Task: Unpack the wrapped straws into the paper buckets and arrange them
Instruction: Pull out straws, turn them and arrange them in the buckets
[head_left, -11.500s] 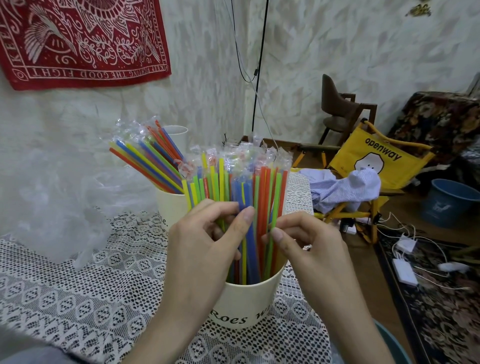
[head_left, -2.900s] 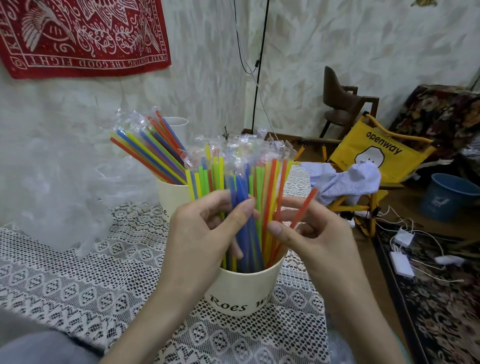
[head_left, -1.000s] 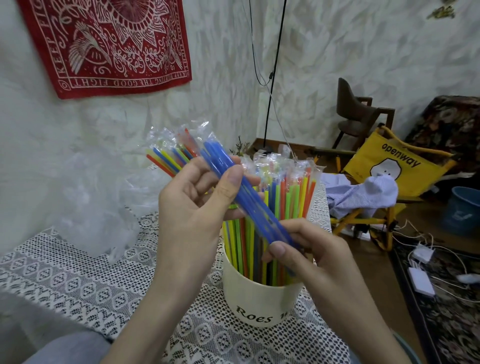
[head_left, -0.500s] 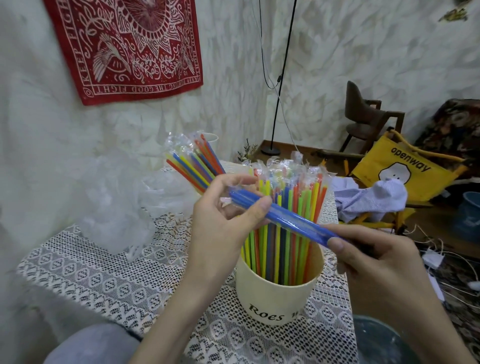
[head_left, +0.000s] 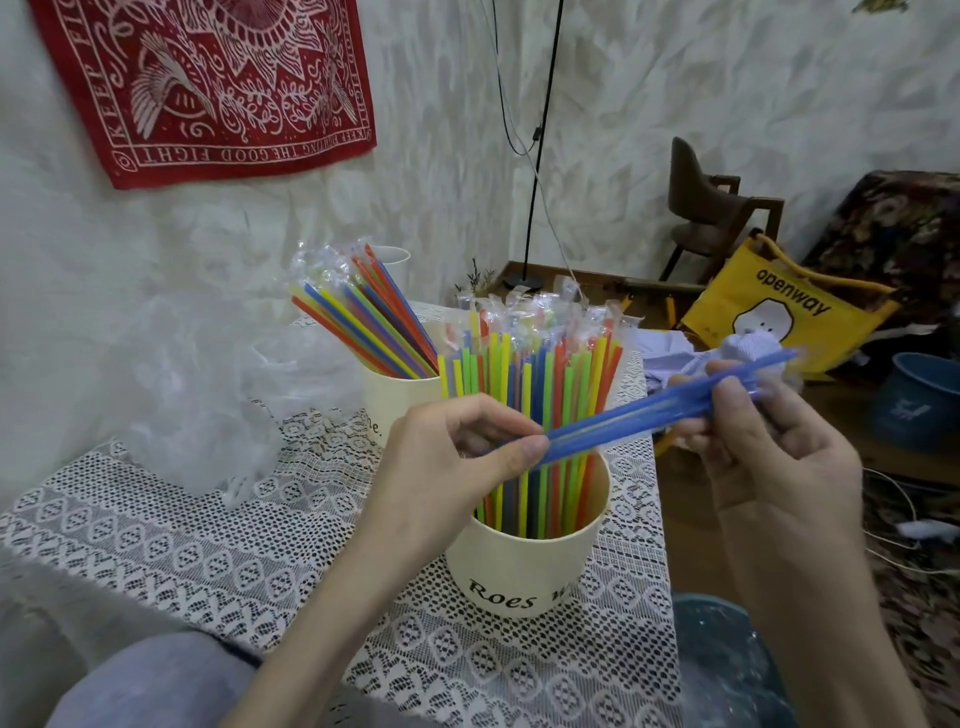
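Blue wrapped straws (head_left: 649, 410), pinched between left hand (head_left: 457, 457) and right hand (head_left: 769, 447), await unpacking mid-frame; both paper buckets (head_left: 524, 561) already brim.

The surface (head_left: 156, 530) is covered with a white lace cloth (head_left: 270, 571) of openwork diamond pattern. Near its centre stands a cream paper bucket (head_left: 524, 577) with black lettering, full of upright coloured straws. At 11 o'clock from it, just beside it, a second cream bucket (head_left: 395, 400) holds a leaning bunch of wrapped straws. A third white cup rim (head_left: 395, 254) shows behind that. At 9 o'clock lies a heap of crumpled clear plastic wrap (head_left: 208, 405).
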